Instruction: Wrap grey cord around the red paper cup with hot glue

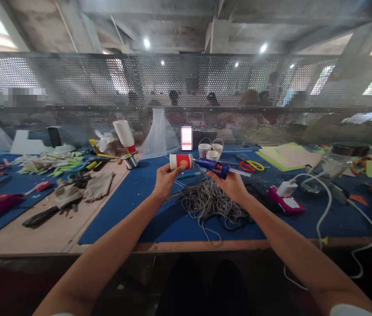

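Note:
In the middle of the head view, my left hand (164, 181) is closed around a red and white paper cup (176, 161), held on its side above the table. My right hand (230, 184) grips a blue hot glue gun (212, 164), a clear glue stick (241, 173) poking out of its back. The gun's nozzle points left and is at the cup's right end; whether it touches I cannot tell. Below both hands lies a tangled heap of grey cord (208, 199). Small cups with cord handles (212, 153) stand just behind the gun.
A stack of paper cups (124, 134) leans in a metal tin (131, 161) at the back left. Gloves (98, 186) lie left of the blue mat (116, 206). To the right are scissors (254, 165), coloured paper (283, 156), a magenta power strip (286, 202) and white cables (327, 197).

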A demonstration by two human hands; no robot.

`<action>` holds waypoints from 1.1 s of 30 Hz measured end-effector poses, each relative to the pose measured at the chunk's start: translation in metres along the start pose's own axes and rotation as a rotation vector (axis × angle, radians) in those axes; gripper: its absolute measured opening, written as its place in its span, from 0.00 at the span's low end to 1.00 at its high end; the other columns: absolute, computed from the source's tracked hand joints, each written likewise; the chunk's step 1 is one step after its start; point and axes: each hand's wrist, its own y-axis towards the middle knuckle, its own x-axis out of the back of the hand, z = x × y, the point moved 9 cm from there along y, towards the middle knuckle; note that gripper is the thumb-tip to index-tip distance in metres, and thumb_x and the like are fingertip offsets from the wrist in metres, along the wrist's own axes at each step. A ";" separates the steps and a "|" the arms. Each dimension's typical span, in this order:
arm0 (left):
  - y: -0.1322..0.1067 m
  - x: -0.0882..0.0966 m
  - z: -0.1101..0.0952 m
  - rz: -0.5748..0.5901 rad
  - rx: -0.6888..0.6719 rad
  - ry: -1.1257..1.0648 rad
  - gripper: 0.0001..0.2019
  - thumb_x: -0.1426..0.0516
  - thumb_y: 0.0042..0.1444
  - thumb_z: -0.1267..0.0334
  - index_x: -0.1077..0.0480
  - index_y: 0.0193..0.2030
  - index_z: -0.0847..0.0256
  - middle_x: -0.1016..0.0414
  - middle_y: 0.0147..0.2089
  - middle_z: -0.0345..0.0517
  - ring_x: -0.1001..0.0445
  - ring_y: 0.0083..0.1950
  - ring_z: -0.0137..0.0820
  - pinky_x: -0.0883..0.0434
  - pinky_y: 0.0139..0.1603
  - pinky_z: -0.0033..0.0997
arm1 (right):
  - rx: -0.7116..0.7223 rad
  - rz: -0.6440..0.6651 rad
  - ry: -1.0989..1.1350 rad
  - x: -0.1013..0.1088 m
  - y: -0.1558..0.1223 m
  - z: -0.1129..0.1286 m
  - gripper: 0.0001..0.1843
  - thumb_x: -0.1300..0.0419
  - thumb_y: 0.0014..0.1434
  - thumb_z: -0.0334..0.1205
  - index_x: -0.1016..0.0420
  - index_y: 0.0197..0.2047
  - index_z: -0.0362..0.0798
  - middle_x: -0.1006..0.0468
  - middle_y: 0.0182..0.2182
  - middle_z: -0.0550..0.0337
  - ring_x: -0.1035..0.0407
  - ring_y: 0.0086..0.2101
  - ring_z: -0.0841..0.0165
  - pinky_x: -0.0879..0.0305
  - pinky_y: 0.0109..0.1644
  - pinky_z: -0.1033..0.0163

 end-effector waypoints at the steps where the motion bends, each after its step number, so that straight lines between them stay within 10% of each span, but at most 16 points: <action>1: 0.000 0.000 -0.001 -0.001 -0.005 0.006 0.18 0.30 0.43 0.52 0.19 0.36 0.64 0.22 0.32 0.42 0.29 0.36 0.32 0.32 0.42 0.32 | 0.005 0.001 -0.007 0.000 0.000 0.000 0.21 0.40 0.62 0.59 0.20 0.38 0.50 0.23 0.22 0.58 0.25 0.30 0.60 0.33 0.32 0.60; 33: -0.002 -0.002 -0.009 0.003 -0.063 0.041 0.15 0.31 0.47 0.54 0.19 0.37 0.64 0.23 0.32 0.42 0.30 0.35 0.31 0.33 0.41 0.30 | 0.069 -0.026 -0.137 -0.003 0.002 -0.005 0.22 0.41 0.64 0.56 0.18 0.45 0.47 0.16 0.39 0.49 0.22 0.41 0.55 0.31 0.44 0.56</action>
